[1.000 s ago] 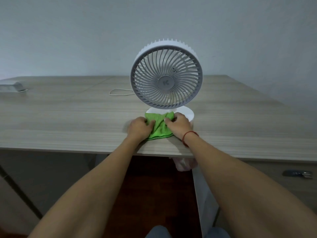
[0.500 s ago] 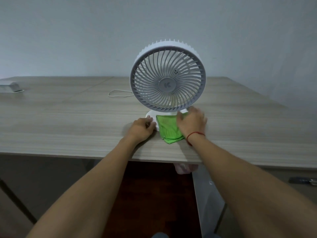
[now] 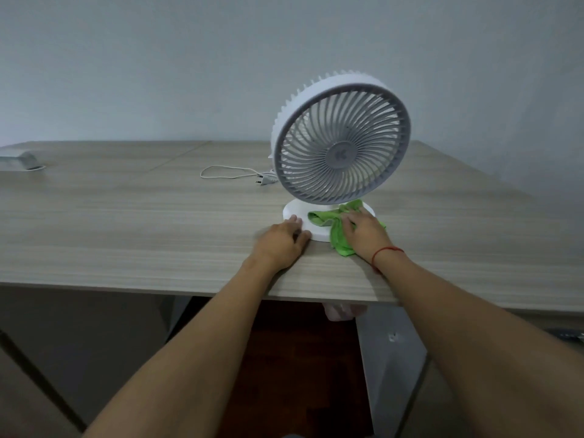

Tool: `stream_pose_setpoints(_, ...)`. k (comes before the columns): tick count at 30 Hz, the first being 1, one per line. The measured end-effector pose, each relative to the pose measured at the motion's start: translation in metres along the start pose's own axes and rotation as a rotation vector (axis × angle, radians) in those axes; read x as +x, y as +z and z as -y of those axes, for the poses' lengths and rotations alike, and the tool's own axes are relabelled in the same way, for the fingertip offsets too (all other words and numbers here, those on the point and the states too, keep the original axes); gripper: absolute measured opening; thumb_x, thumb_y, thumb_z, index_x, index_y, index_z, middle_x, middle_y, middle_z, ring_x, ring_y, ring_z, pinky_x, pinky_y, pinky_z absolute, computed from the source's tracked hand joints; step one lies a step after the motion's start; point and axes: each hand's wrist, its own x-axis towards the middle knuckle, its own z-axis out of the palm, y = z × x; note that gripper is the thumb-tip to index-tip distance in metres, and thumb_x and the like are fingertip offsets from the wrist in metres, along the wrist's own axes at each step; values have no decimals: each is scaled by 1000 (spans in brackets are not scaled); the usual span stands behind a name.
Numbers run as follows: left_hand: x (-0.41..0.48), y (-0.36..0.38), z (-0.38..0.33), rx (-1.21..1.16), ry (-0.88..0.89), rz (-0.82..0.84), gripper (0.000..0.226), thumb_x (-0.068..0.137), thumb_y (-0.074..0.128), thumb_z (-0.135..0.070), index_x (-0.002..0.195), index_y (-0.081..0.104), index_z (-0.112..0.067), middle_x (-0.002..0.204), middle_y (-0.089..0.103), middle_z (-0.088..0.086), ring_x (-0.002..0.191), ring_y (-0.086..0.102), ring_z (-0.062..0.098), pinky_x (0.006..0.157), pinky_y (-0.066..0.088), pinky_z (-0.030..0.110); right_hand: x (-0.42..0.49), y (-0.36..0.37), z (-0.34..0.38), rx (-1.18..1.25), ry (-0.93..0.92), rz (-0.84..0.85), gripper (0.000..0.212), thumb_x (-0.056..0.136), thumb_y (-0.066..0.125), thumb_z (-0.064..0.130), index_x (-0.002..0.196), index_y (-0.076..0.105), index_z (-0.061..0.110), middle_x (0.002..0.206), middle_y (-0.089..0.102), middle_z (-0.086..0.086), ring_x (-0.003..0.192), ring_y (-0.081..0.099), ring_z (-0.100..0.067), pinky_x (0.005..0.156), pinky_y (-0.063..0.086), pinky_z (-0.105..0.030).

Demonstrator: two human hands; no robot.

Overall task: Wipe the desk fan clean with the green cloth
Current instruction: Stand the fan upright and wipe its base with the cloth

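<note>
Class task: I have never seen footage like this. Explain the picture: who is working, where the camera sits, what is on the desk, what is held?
No machine here: a person works with two bare hands. The camera is worn on the head and looks forward and down, so both forearms reach in from below. On the wooden desk stands a white desk fan on a round base. Behind it a white cord and plug lie loose on the desk. A grey object at the far left is too unclear to name. The right hand presses a green cloth flat onto the base. The left hand rests on the desk, fingertips against the base's edge, probably steadying it.
</note>
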Motion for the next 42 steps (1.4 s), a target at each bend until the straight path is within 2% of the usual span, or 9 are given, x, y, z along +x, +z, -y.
stream_pose_setpoints(4, 7, 8, -10, 22, 6, -11, 52, 98, 40, -43, 143, 44, -16, 157, 33, 4, 139, 40, 26, 111, 33, 34, 1, -4, 1, 8, 78, -98, 31, 95, 47, 20, 93, 69, -2, 114, 60, -27, 111, 55, -38, 89, 42, -34)
stream_pose_setpoints(8, 7, 9, -10, 32, 20, -24, 52, 98, 40, -42, 143, 43, -17, 156, 34, 2, 139, 38, 25, 111, 33, 35, -10, -4, 14, -66, -21, -29, 45, 90, 56, 41, 114, 68, 4, 129, 61, -16, 126, 50, -29, 104, 38, -32)
stream_pose_setpoints(13, 9, 6, -9, 59, 16, -13, 54, 98, 41, -44, 144, 42, -17, 157, 34, 1, 139, 40, 26, 113, 34, 36, -5, -8, 17, -57, -41, 0, 35, 93, 52, 32, 107, 69, 5, 111, 68, -21, 109, 58, -36, 90, 47, -37)
stream_pose_setpoints(17, 11, 9, -7, 23, -5, -39, 53, 97, 42, -44, 143, 44, -17, 156, 34, -1, 139, 39, 25, 113, 32, 35, 4, -27, -7, -60, 77, -58, 30, 93, 52, 28, 102, 69, 5, 106, 67, -27, 100, 61, -40, 82, 48, -37)
stream_pose_setpoints(23, 15, 16, -1, -55, 9, -72, 49, 96, 49, -40, 136, 53, -13, 153, 39, 3, 142, 37, 22, 114, 29, 30, 1, -17, 0, -53, 117, -93, 40, 97, 43, 25, 118, 63, -2, 128, 60, -24, 122, 51, -37, 109, 32, -35)
stream_pose_setpoints(30, 12, 16, -4, -110, 15, -111, 48, 94, 54, -36, 133, 56, -10, 148, 47, 8, 137, 44, 24, 110, 34, 29, -15, -7, 30, -41, -22, -82, 32, 90, 52, 27, 91, 72, 3, 96, 70, -22, 94, 63, -36, 79, 49, -37)
stream_pose_setpoints(36, 14, 11, -1, -254, 9, -128, 24, 90, 60, -24, 99, 72, -5, 100, 73, 16, 97, 67, 30, 76, 45, 24, -41, 0, 54, -197, -43, -135, 37, 91, 47, 35, 92, 71, 7, 98, 69, -17, 99, 59, -34, 83, 44, -38)
stream_pose_setpoints(39, 8, 11, -6, -336, -21, -185, 31, 81, 52, -28, 91, 73, -7, 88, 74, 18, 88, 68, 34, 76, 54, 36, -47, -12, 54, -38, -22, -197, 36, 92, 45, 33, 94, 70, 8, 97, 72, -17, 96, 61, -36, 84, 45, -40)
stream_pose_setpoints(42, 1, 8, -16, -504, -189, -327, 42, 71, 46, -36, 76, 74, -4, 77, 74, 18, 81, 68, 33, 77, 55, 38, -40, -29, 42, 89, 177, -303, 30, 92, 45, 24, 107, 65, 8, 109, 69, -18, 104, 60, -37, 89, 46, -41)
